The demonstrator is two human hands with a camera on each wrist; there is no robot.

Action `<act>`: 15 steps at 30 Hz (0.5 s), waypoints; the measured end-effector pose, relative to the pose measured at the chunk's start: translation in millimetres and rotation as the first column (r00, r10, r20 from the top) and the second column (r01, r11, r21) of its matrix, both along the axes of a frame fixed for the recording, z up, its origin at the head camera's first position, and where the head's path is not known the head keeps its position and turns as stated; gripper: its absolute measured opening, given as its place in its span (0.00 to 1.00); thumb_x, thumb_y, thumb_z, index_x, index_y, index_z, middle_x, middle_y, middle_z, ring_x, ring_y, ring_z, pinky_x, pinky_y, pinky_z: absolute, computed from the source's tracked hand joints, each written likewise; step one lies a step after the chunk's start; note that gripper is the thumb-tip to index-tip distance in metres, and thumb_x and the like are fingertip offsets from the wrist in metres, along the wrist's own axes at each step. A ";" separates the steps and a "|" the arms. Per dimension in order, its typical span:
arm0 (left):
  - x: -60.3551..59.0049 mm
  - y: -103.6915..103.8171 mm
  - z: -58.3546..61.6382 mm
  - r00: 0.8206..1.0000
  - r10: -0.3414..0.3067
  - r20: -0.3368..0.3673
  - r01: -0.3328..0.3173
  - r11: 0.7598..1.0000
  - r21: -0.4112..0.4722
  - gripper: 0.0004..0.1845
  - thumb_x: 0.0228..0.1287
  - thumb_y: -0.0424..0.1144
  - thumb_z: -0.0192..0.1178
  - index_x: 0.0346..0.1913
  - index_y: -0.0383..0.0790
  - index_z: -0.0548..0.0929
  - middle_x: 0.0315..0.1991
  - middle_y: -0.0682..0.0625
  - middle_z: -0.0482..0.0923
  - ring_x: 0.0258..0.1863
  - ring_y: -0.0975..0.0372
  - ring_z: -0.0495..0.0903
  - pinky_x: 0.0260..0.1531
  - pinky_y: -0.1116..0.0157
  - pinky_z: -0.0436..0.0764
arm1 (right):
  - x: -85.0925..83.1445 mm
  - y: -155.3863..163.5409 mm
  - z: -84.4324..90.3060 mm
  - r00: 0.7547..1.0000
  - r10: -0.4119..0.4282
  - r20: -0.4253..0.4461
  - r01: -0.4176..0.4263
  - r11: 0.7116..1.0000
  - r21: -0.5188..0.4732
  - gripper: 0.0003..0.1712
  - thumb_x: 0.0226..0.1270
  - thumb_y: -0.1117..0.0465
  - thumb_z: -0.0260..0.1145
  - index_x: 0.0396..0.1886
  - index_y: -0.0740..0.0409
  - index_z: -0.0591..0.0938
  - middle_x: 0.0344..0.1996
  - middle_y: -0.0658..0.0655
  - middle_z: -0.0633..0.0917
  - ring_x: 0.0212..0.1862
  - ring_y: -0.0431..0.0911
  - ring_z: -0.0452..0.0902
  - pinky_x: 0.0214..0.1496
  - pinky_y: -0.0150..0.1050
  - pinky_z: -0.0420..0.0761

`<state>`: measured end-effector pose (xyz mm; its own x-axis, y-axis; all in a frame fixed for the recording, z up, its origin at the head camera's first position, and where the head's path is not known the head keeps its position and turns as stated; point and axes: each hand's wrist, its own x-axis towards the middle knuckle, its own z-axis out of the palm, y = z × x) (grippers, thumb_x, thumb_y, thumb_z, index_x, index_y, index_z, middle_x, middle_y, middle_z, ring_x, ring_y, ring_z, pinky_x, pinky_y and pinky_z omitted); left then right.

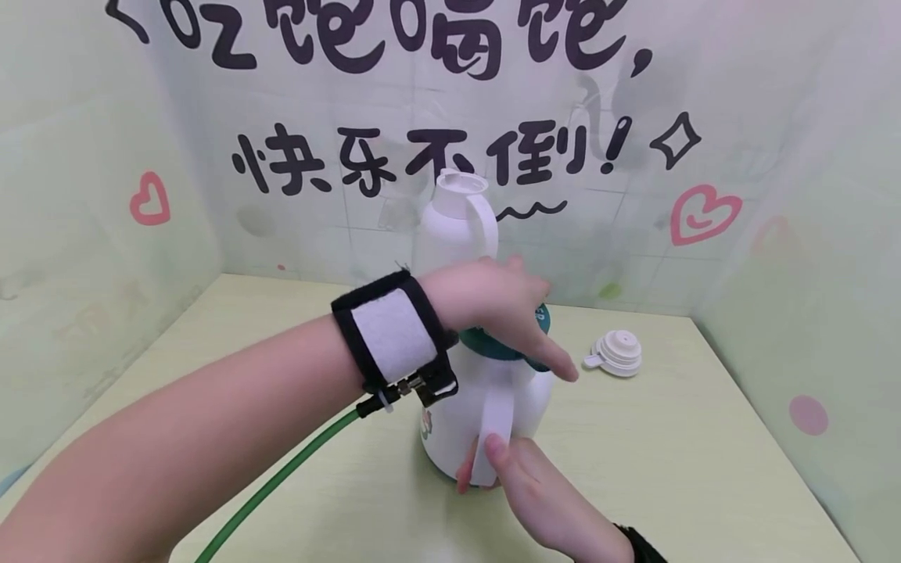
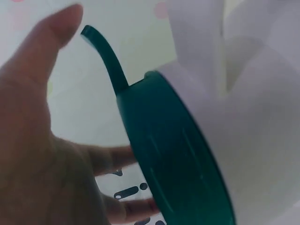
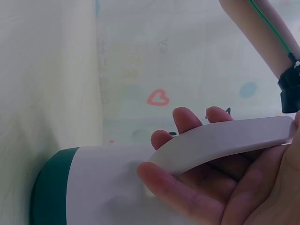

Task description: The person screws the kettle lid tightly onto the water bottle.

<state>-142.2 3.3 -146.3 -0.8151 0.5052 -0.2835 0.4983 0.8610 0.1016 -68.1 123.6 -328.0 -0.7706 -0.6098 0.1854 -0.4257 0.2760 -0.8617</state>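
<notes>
**Two hands on a white jug**

Pale green walls with black writing and pink hearts are seen behind a light green table. A white jug with a green lid is stood on it, right between the hands. The lid is covered from above by the left hand, with fingers spread wide around it. The jug's handle is held by the right hand, with fingers curled through it. Just behind the left hand, a second white jug is stood. A loose white cap is laid past the left fingertips. A black strap is worn on the left wrist.
</notes>
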 end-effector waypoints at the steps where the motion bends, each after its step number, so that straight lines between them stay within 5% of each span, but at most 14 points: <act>1: 0.6 0.6 0.0 1.000 0.016 0.003 -0.016 1.000 0.012 0.46 0.45 0.75 0.60 0.64 0.50 0.69 0.52 0.49 0.66 0.48 0.58 0.67 0.42 0.63 0.72 | 0.0 -0.1 -0.1 1.000 0.001 -0.004 -0.001 1.000 -0.002 0.35 0.81 0.53 0.28 0.31 0.50 0.82 0.34 0.44 0.82 0.42 0.41 0.74 0.45 0.37 0.72; 9: 5.8 6.6 -2.5 0.993 0.117 -0.020 -0.117 0.993 0.034 0.36 0.47 0.72 0.60 0.51 0.48 0.75 0.44 0.48 0.69 0.43 0.55 0.68 0.36 0.64 0.72 | 0.2 0.1 -1.2 1.000 0.003 -0.018 -0.003 1.000 -0.006 0.34 0.81 0.54 0.28 0.31 0.52 0.82 0.33 0.44 0.82 0.39 0.43 0.74 0.45 0.37 0.72; 15: 7.2 10.7 -5.2 0.988 0.149 -0.039 -0.149 0.989 0.017 0.34 0.49 0.68 0.61 0.50 0.48 0.73 0.43 0.46 0.68 0.43 0.51 0.65 0.35 0.63 0.71 | 0.8 1.1 -2.1 1.000 0.001 -0.019 -0.002 1.000 -0.011 0.34 0.81 0.54 0.28 0.31 0.52 0.82 0.32 0.44 0.82 0.38 0.44 0.74 0.44 0.37 0.72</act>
<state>-135.0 14.0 -151.5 -0.8923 0.3810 -0.2423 0.3685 0.9246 0.0969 -67.3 124.7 -330.2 -0.7660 -0.6087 0.2066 -0.4422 0.2658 -0.8566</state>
